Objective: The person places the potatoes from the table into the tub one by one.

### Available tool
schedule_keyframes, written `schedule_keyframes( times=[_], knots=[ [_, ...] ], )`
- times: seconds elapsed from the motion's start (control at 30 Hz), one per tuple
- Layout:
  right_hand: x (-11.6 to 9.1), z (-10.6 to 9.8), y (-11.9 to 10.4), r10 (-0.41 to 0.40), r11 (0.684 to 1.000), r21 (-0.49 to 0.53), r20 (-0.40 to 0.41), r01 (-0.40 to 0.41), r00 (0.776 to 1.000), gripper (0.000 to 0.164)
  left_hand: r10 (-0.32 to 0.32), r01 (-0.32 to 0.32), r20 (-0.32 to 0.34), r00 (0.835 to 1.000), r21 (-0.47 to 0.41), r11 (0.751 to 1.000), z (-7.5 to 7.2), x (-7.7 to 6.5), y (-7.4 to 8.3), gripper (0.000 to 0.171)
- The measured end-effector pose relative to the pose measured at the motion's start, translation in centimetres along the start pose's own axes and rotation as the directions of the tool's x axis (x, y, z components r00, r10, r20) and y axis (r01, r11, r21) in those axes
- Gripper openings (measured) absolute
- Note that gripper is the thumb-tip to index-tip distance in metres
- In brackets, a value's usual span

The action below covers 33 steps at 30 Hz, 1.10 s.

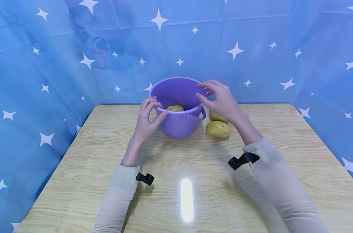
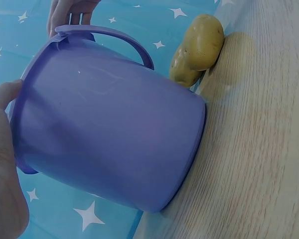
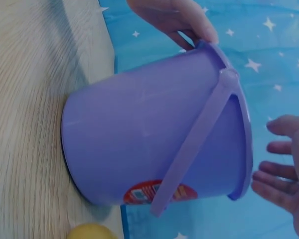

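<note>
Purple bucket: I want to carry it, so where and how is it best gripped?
Probably by the handle, at mid-arc, coming in from the person's right: it hangs down on that side and bows out from the purple bucket, leaving a gap to hook into.

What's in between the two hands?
The bucket, with a potato in it, is between the left hand and the right hand. The head view shows this.

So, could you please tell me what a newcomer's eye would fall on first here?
Probably the purple bucket, standing near the far edge of the wooden table, a potato showing inside and the left hand gripping its near left rim. Next might come two more potatoes on the table to its right, and the blue star-patterned cloth behind.
</note>
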State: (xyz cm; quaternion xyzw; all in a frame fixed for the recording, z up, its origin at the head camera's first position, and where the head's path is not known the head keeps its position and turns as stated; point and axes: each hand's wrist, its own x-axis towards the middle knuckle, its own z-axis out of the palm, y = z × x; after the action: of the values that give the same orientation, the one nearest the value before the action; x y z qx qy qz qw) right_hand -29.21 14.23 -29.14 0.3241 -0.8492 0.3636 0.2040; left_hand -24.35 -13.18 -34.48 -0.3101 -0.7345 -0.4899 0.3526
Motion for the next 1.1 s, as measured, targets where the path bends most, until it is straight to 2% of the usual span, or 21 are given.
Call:
schedule_keyframes(
  times=[0.27, 0.87, 1.1],
  knots=[
    [-0.7, -0.9, 1.7, 0.024, 1.000, -0.019, -0.023, -0.024, 0.999, 0.036, 0.021, -0.021, -0.005, 1.000, 0.001, 1.000, 0.0, 0.0, -0.1, 0.016],
    [-2.3, -2.8, 4.9, 0.108, 0.991, -0.079, -0.043, -0.111, 0.993, 0.040, -0.002, 0.002, 0.006, 1.000, -0.004, 1.000, 0.0, 0.0, 0.0, 0.016],
    [-2.8, -3.4, 6.5, 0.150, 0.982, -0.108, -0.039, -0.153, 0.988, 0.045, 0.012, -0.012, -0.001, 1.000, -0.004, 1.000, 0.0, 0.0, 0.1, 0.017]
  ],
)
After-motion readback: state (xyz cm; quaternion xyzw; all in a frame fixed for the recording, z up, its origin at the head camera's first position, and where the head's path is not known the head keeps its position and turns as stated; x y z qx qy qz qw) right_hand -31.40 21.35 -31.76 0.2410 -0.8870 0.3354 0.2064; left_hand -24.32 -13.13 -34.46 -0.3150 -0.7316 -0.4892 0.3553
